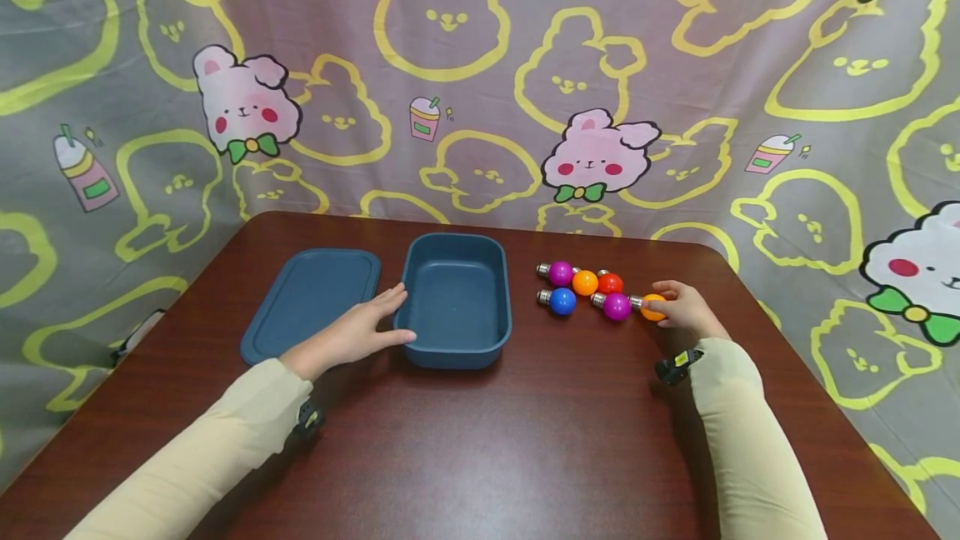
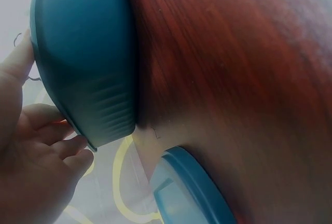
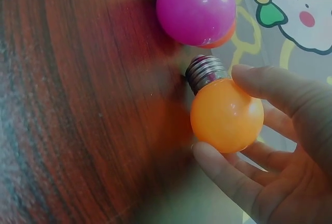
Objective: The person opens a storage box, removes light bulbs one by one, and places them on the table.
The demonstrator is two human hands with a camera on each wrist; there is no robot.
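Observation:
On the right side, my right hand (image 1: 686, 308) has thumb and fingers around an orange light bulb (image 3: 227, 116), its metal screw base pointing away from the palm. Beside it lie a purple bulb (image 1: 617, 307), a blue bulb (image 1: 562, 302), a red bulb (image 1: 611, 284), a second orange bulb (image 1: 585, 282) and another purple bulb (image 1: 560, 274). My left hand (image 1: 363, 327) rests spread at the left rim of a dark blue open box (image 1: 457, 359). In the left wrist view, its thumb and fingertips are right at the rim of the box (image 2: 85, 53).
A flat blue lid (image 1: 311, 302) lies on the brown table (image 1: 525, 440), left of the box and partly behind the left hand. A curtain (image 1: 480, 65) with rabbit prints hangs behind the table and along its sides.

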